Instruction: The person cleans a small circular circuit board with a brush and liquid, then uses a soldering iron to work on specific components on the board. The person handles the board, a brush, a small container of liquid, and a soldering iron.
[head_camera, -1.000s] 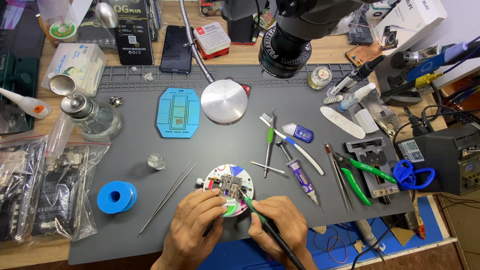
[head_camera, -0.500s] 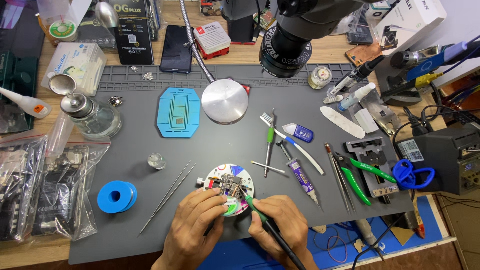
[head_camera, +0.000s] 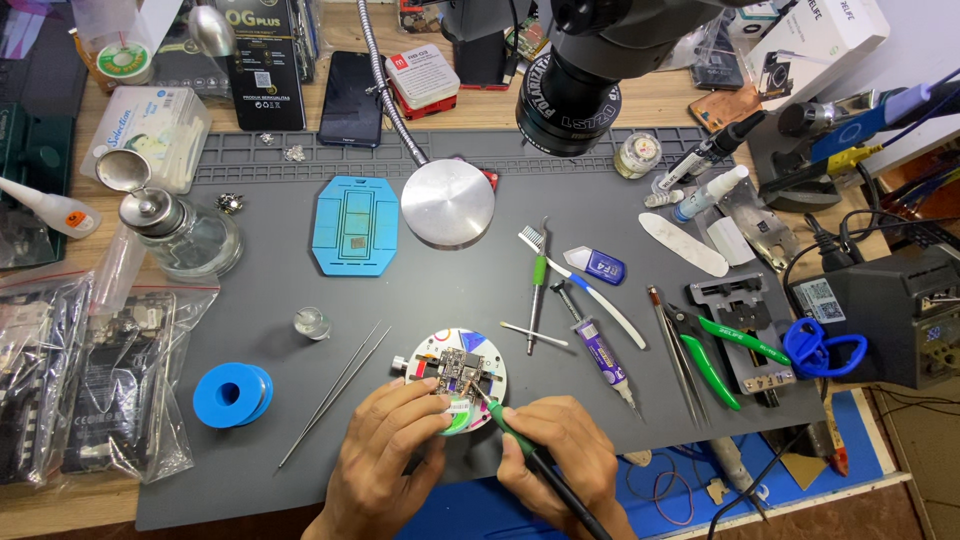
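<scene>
The left hand (head_camera: 385, 460) lies flat and low on the grey mat of the counter (head_camera: 300, 470), its fingers bent and pressing the edge of the round white holder (head_camera: 457, 375) with the small circuit board (head_camera: 458, 368) on top. The right hand (head_camera: 560, 450) sits just beside it — fingers curled tight around a thin green-and-black soldering tool (head_camera: 530, 455), tip touching the board. Long metal tweezers (head_camera: 335, 393) lie near the left hand.
</scene>
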